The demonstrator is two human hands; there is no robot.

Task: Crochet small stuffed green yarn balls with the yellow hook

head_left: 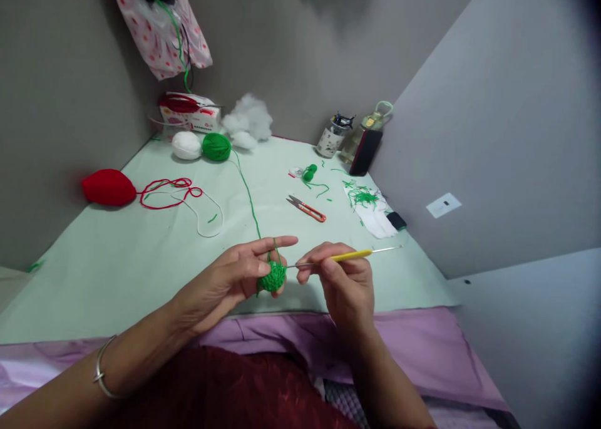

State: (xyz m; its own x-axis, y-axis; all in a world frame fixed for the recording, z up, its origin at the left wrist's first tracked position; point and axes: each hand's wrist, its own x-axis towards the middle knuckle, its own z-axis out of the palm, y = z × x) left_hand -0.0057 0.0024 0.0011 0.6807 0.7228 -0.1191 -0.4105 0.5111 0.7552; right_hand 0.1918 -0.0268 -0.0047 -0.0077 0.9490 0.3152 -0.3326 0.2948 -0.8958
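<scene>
Pinched between the thumb and fingers of my left hand (235,269) is a small round piece of green crochet (273,277). A strand of green yarn (251,203) loops over my outstretched left index finger and runs back to a green ball of yarn (216,147). My right hand (345,279) grips a crochet hook (352,255) by its yellow handle, like a pencil. Its thin metal end meets the right edge of the green piece; whether the tip is inside a stitch is too small to tell. The hook's other metal end points right.
Orange thread snips (307,208) lie beyond my hands. White (186,145) and red yarn (109,187) sit at the left, near fluffy white stuffing (248,122). At the right are green scraps on white paper (375,219), a phone (366,152), a bottle (373,121) and a pen cup (330,139).
</scene>
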